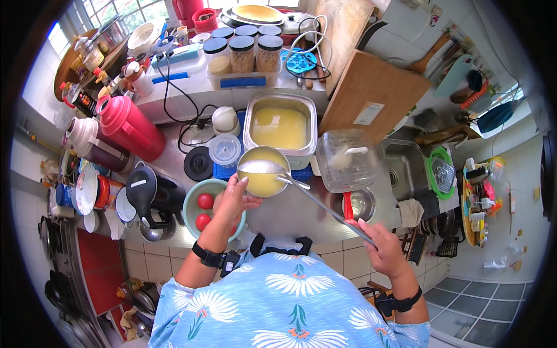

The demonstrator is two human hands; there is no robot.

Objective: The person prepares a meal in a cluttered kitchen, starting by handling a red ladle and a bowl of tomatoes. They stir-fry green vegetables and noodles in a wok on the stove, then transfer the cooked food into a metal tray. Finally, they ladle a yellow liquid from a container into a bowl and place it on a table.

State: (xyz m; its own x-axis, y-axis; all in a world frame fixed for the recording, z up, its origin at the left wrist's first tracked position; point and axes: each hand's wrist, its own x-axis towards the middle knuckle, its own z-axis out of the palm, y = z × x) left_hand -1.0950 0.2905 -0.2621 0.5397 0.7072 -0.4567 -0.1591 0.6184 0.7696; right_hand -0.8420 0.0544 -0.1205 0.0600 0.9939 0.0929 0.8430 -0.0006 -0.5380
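My left hand [235, 195] grips the rim of a round steel bowl [283, 191] that holds pale yellow liquid. In my right hand [383, 248] is the long handle of a metal ladle [261, 166], its head over the bowl. A second short metal handle [303, 184] crosses the bowl's right rim; what it belongs to is unclear. Just behind the bowl stands a square steel-lined appliance [313, 145] with more yellow liquid [280, 126] inside. Below my left wrist, a pale green basin [189, 217] contains red tomatoes [205, 201], partly hidden by my forearm.
A clear plastic lid [348, 163] and a small steel bowl [363, 204] with a red-handled utensil [347, 204] lie right, near the sink [404, 169]. A black electric kettle [143, 191] and red thermos [130, 128] stand left. Cords [167, 95] run behind; a wooden board [374, 95] leans there.
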